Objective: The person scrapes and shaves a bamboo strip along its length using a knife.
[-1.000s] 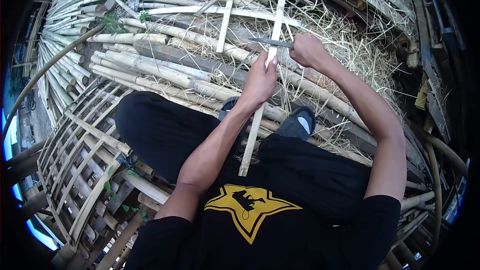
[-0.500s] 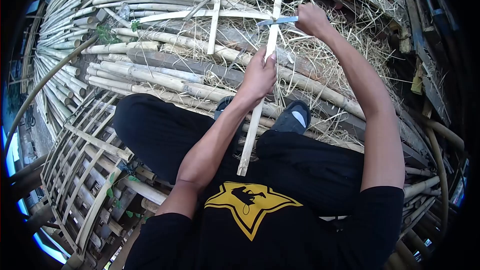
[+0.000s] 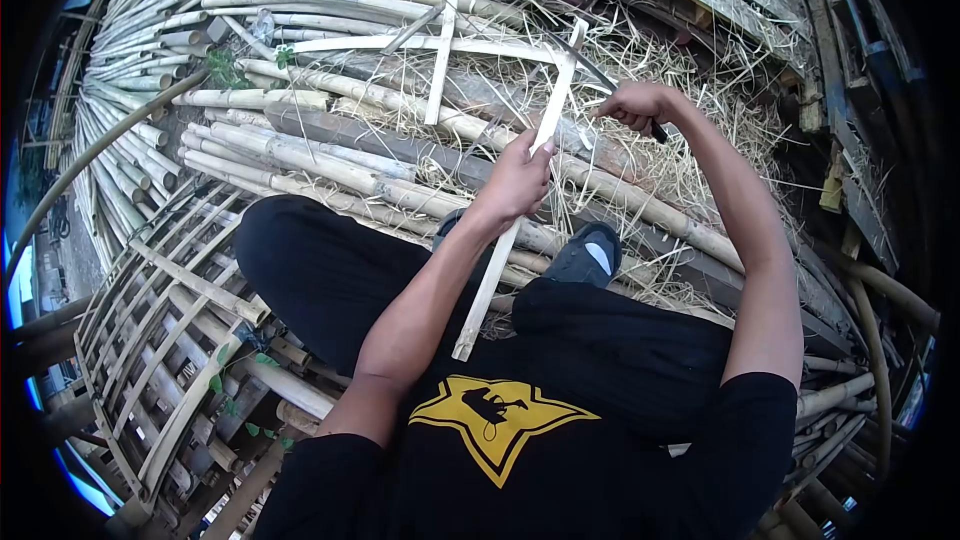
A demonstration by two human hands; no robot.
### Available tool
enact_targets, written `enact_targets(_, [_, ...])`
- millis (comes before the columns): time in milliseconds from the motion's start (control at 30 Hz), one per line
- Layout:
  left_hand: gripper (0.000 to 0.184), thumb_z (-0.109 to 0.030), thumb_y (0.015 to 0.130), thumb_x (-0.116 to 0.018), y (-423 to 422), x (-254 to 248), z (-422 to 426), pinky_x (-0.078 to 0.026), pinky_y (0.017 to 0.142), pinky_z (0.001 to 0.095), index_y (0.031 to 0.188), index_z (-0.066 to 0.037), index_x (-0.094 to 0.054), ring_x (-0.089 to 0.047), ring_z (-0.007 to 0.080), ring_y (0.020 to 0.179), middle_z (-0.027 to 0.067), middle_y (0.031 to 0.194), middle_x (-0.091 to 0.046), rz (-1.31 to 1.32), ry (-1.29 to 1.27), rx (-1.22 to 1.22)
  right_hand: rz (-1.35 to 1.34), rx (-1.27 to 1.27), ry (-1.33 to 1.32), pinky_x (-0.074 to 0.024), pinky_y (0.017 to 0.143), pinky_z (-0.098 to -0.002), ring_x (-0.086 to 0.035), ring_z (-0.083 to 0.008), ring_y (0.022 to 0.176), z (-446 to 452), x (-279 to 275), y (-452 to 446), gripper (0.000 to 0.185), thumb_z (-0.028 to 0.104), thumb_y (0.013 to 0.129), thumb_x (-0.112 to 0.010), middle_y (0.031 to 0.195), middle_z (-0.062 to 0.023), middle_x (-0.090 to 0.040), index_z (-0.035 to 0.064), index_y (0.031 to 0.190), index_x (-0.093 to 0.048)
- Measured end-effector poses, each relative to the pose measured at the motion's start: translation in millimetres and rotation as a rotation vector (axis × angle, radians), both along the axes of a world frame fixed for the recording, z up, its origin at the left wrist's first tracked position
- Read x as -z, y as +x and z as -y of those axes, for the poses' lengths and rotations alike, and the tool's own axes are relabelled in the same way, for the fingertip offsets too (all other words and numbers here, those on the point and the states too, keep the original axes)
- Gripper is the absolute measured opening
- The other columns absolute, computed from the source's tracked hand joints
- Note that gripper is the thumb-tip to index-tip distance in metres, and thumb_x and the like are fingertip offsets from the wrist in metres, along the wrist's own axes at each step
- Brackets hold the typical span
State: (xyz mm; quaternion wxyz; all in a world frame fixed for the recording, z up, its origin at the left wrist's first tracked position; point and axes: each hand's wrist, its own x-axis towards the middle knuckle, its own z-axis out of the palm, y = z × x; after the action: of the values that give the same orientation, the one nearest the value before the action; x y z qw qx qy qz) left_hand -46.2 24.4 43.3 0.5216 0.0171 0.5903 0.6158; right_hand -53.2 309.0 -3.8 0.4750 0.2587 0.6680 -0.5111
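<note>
a long pale strip point(image 3: 484, 292) slants up and away from the person's lap, its near end just above the black shirt point(image 3: 600, 470) and its far end over the shavings. the left hand point(image 3: 516, 177) is closed around the middle of this strip, thumb along its right side. the right hand point(image 3: 640, 108) is to the right of the strip's upper part, its fingers curled around the dark handle of a knife point(image 3: 596, 76). the blade points up and left to the strip's upper part; whether it touches there, i cannot tell.

to the left of the strip, a shorter strip point(image 3: 441, 70) lies across a long flat slat point(image 3: 365, 42). bamboo poles point(image 3: 330, 162) lie to the left of the held strip and pass beneath it, and loose shavings point(image 3: 715, 145) are heaped mostly to its right. a dark shoe point(image 3: 588, 258) is just right of the strip's lower half. well to the strip's left is a slatted bamboo frame point(image 3: 205, 288), with a few green leaves point(image 3: 215, 383) at its side.
</note>
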Motion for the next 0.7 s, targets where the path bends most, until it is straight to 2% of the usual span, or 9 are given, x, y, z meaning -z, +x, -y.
enact_targets(67, [0.013, -0.023, 0.101, -0.043, 0.3, 0.6, -1.5, -0.019, 0.037, 0.0188, 0.100, -0.010, -0.043, -0.026, 0.0022, 0.044, -0.0066, 0.061, -0.032, 0.030, 0.052, -0.019, -0.261, -0.026, 0.180, -0.0281, 0.036, -0.0272, -0.031, -0.0090, 0.040, 20.1, -5.1, 8.9, 0.038, 0.032, 0.084, -0.064, 0.052, 0.0035, -0.041, 0.0146, 0.056, -0.047])
enact_targets(100, [0.015, -0.024, 0.101, -0.043, -1.6, 0.2, -0.6, -0.019, 0.037, 0.0187, 0.100, -0.010, -0.043, -0.025, 0.0020, 0.044, -0.0066, 0.061, -0.032, 0.002, 0.043, -0.029, -0.376, -0.076, 0.273, -0.0364, 0.043, -0.0318, -0.042, -0.0143, 0.045, 26.5, -8.8, 9.6, 0.037, 0.035, 0.086, -0.063, 0.054, -0.0015, -0.047, 0.0093, 0.061, -0.051])
enact_targets(133, [0.015, -0.024, 0.101, -0.043, -3.3, -0.3, 1.1, -0.019, 0.037, 0.0187, 0.100, -0.010, -0.043, -0.025, 0.0020, 0.044, -0.0066, 0.061, -0.032, 0.006, 0.036, -0.035, -0.373, -0.081, 0.265, -0.0364, 0.043, -0.0318, -0.042, -0.0143, 0.045, 33.8, -11.1, 12.2, 0.037, 0.035, 0.086, -0.063, 0.054, -0.0015, -0.047, 0.0093, 0.061, -0.051])
enact_targets(200, [0.017, -0.027, 0.101, -0.044, -9.3, -0.2, 2.1, -0.018, 0.037, 0.0190, 0.100, -0.010, -0.043, -0.025, 0.0020, 0.044, -0.0065, 0.061, -0.031, 0.034, 0.037, -0.098, -0.807, -0.194, 0.573, -0.0420, 0.052, -0.0368, -0.051, -0.0229, 0.053, 46.4, -18.7, 15.7, 0.039, 0.035, 0.088, -0.059, 0.056, -0.0086, -0.050, 0.0034, 0.066, -0.053])
enact_targets(233, [0.019, -0.029, 0.101, -0.044, -10.6, 3.1, 3.6, -0.018, 0.038, 0.0192, 0.099, -0.010, -0.043, -0.024, 0.0020, 0.043, -0.0064, 0.061, -0.031, 0.035, 0.042, -0.098, -0.815, -0.276, 0.599, -0.0441, 0.060, -0.0433, -0.057, -0.0341, 0.062, 53.0, -29.1, 16.6, 0.041, 0.037, 0.092, -0.053, 0.061, -0.0175, -0.055, -0.0014, 0.079, -0.054])
enact_targets(333, [0.021, -0.030, 0.101, -0.043, -14.0, 5.1, 5.8, -0.017, 0.037, 0.0195, 0.098, -0.010, -0.044, -0.024, 0.0023, 0.043, -0.0064, 0.061, -0.031, 0.030, 0.068, -0.112, -0.842, -0.308, 0.645, -0.0412, 0.059, -0.0447, -0.054, -0.0357, 0.062, 77.0, -58.5, 26.7, 0.037, 0.037, 0.097, -0.047, 0.070, -0.0197, -0.055, 0.0012, 0.090, -0.050])
enact_targets(367, [0.021, -0.030, 0.101, -0.043, -14.8, 3.4, 6.3, -0.017, 0.037, 0.0195, 0.098, -0.010, -0.044, -0.024, 0.0023, 0.043, -0.0064, 0.061, -0.031, 0.028, 0.067, -0.112, -0.937, -0.374, 0.592, -0.0445, 0.063, -0.0507, -0.058, -0.0442, 0.069, 74.8, -46.8, 30.4, 0.039, 0.040, 0.098, -0.041, 0.068, -0.0240, -0.057, 0.0021, 0.100, -0.048])
enact_targets(467, [0.022, -0.031, 0.101, -0.041, -14.8, -1.2, 7.4, -0.016, 0.037, 0.0199, 0.095, -0.010, -0.044, -0.022, 0.0026, 0.043, -0.0063, 0.060, -0.029, 0.060, 0.079, -0.136, -0.876, -0.362, 0.544, -0.0446, 0.061, -0.0516, -0.057, -0.0448, 0.067, 87.6, -54.1, 40.1, 0.038, 0.041, 0.099, -0.039, 0.067, -0.0242, -0.057, 0.0048, 0.100, -0.049])
enact_targets(700, [0.021, -0.030, 0.102, -0.039, -12.7, -1.9, 9.4, -0.013, 0.035, 0.0204, 0.092, -0.012, -0.043, -0.019, 0.0029, 0.041, -0.0063, 0.058, -0.027, 0.151, 0.174, -0.114, -1.079, -0.341, 0.572, -0.0426, 0.055, -0.0522, -0.054, -0.0439, 0.058, 97.2, -41.0, 41.9, 0.036, 0.040, 0.099, -0.038, 0.059, -0.0209, -0.053, 0.0063, 0.091, -0.048])
